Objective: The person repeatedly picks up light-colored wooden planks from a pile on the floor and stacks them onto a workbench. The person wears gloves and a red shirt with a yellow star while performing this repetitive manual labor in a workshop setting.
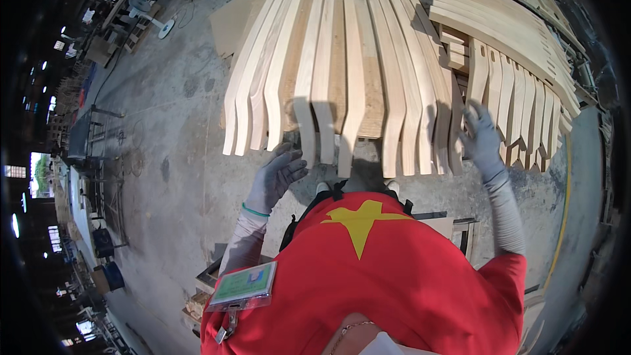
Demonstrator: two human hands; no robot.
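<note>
The person stood over a row of pale, curved wooden slats laid side by side on a low pallet, their near ends pointing toward the red shirt. The left hand, in a grey glove, hung released with fingers loosely curled, just near the ends of the left-middle slats and touching none that I could see. The right hand, also gloved, lay open with fingers spread against the near end of a slat on the right side of the row. Farther right, a second stack of shorter slats leaned close beside it. A badge hung at the person's left side above the concrete floor.
</note>
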